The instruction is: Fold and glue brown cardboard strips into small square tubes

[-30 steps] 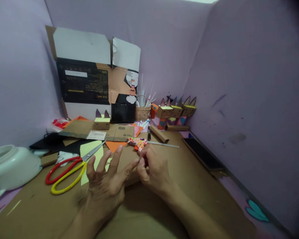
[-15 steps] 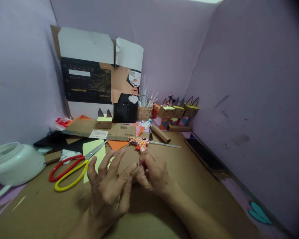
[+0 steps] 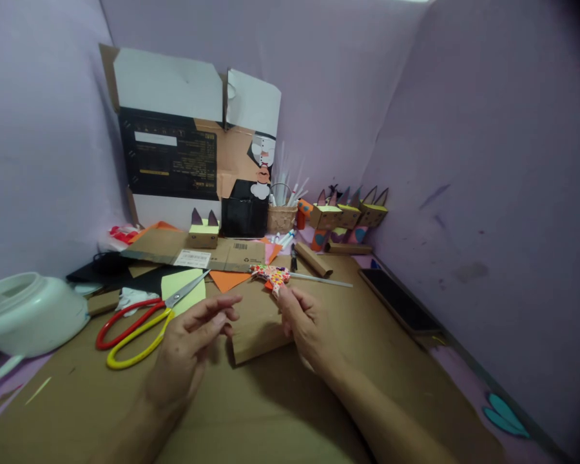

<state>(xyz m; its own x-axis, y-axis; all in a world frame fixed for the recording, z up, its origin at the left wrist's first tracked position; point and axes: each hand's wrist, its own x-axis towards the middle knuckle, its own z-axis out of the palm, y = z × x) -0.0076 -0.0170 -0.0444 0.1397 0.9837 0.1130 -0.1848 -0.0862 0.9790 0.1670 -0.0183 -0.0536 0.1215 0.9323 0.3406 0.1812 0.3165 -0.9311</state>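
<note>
Presently, brown cardboard (image 3: 258, 332) lies between both hands on the bench (image 3: 410, 374).
Left hand (image 3: 188, 341) is loosely open; right hand (image 3: 304, 325) has fingers pinched, on what I cannot tell. White label (image 3: 192, 259) has print too small.

- 4 eared cardboard boxes (image 3: 203, 238): 1 left of centre, 3 right
- 2 cardboard tubes (image 3: 314, 260), right of centre
- 1 pair of scissors (image 3: 140, 335), left
- 1 white pot (image 3: 38, 316), left edge
- 1 basket (image 3: 283, 220), centre
- 1 patterned piece (image 3: 272, 274), centre
- 1 black-faced slab (image 3: 399, 299), right
</note>
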